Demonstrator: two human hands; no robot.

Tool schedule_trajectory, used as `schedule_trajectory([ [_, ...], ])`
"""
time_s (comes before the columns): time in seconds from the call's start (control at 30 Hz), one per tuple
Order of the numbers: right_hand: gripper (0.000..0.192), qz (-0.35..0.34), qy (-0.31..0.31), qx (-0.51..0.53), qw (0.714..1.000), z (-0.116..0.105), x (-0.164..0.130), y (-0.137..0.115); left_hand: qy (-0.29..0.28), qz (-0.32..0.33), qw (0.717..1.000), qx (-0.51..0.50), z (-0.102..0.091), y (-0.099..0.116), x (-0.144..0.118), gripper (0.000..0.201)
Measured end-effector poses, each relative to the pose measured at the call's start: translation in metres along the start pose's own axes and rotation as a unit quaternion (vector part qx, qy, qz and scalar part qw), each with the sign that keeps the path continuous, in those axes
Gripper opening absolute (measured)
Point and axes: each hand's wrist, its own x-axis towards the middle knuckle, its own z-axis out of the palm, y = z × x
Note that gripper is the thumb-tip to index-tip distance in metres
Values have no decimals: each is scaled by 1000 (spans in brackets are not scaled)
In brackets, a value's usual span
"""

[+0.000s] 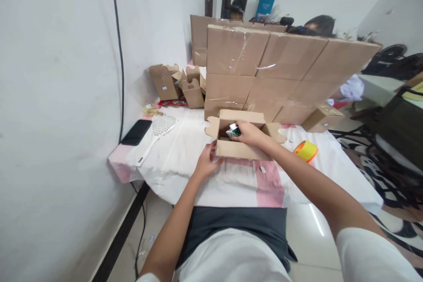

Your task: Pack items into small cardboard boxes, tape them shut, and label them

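Fingers of the right hand close around a small white-and-green packet, held just inside the open brown cardboard box, low enough to clear the flaps. Left hand rests half-curled against the box's near left corner, seemingly bracing it so it cannot slide on the white-and-pink cloth-covered surface. A yellow tape roll lies near, to the right.
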Motion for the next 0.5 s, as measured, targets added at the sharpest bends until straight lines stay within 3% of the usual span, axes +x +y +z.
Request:
schedule_trajectory([
  [0.13, 55, -20, -40, -98, 994, -13, -1, -10, -11, -5, 1000, 21, -4, 4, -2, 70],
  [0.3, 57, -69, -40, -205, 976, -25, 4, -23, -37, -12, 998, 47, -5, 7, -2, 66],
  [0.4, 52, -65, -67, -225, 970, -21, 14, -27, -56, -7, 996, 62, -5, 9, -4, 64],
  [0.5, 40, -61, -129, -177, 974, -10, 28, -29, -65, -12, 995, 75, -5, 9, -4, 63],
])
